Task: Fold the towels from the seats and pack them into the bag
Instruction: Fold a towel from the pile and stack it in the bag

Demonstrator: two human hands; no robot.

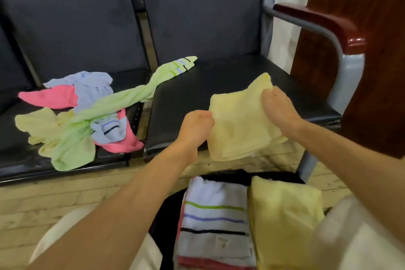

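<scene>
1. Towels are the subject, lying across two dark padded seats (197, 17) that are filling the upper frame.
2. An armrest (324, 22) is capping the right seat's metal frame.
3. A loose pile of towels (81, 114), green, pink, blue and yellow, is sprawling on the left seat.
4. A black bag (228, 176) is sitting open on the floor, holding a folded striped towel (214, 215) beside a folded yellow one (285, 215).
5. A folded yellow towel (236, 125) is hanging over the right seat's front edge.
6. The left hand (196, 126) is pinching its left edge; the right hand (278, 107) is gripping its upper right side.
</scene>
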